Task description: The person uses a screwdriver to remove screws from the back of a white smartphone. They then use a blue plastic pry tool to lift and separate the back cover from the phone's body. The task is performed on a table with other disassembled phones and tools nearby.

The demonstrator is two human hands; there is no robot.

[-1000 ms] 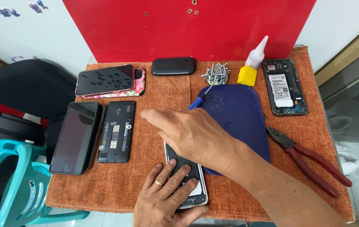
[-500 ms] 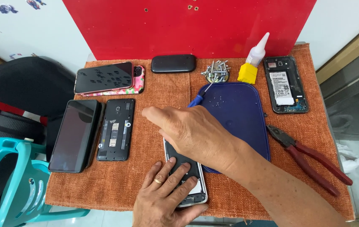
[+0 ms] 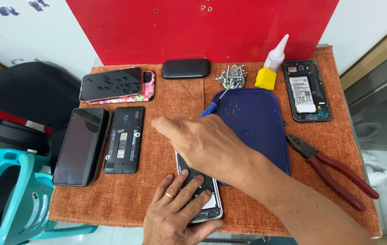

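On the orange cloth (image 3: pixel 166 199), an opened phone (image 3: pixel 205 202) is pressed flat beside the blue mat (image 3: pixel 257 122) by the left hand (image 3: pixel 177 215), fingers spread. A blue screwdriver (image 3: pixel 211 106) is gripped in the right hand (image 3: pixel 202 143) above it.

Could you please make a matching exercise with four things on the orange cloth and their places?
Things:
1. red-handled pliers
2. small glue bottle with yellow base
3. pile of small metal screws
4. opened phone with white frame

Places:
A. under the left hand, at the near edge
B. right of the dark blue plastic lid
C. at the far edge, left of the glue bottle
D. beside the backless black phone showing its battery, to its left

Pairs: 1-B, 2-D, 3-C, 4-A
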